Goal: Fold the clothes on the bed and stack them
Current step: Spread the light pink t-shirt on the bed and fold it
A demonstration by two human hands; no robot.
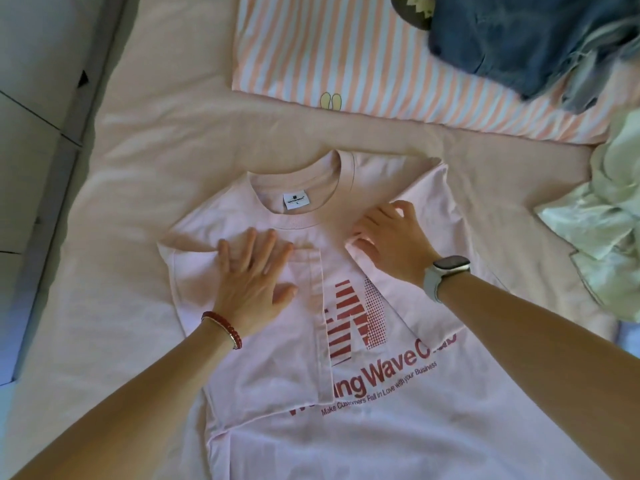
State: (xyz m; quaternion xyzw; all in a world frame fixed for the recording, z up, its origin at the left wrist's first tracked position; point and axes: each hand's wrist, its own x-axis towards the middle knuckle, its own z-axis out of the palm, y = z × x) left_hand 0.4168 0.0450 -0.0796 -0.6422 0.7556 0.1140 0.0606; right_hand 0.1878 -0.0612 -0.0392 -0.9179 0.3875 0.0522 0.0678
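Note:
A pale pink T-shirt (346,420) with a red printed logo and lettering lies front-up on the bed, collar away from me. Both sleeves are folded inward over the chest. My left hand (252,275) lies flat with fingers spread on the folded left sleeve, pressing it down. My right hand (388,240) rests on the folded right sleeve beside the collar, its fingers bent over the sleeve's edge. A red bead bracelet is on my left wrist and a watch with a pale strap on my right.
A pink-and-white striped pillow (346,53) lies at the head of the bed. Blue denim clothing (526,39) is piled at the top right. Crumpled pale green fabric (609,220) lies at the right edge. The bed sheet (156,140) is pink; its left edge meets a grey floor.

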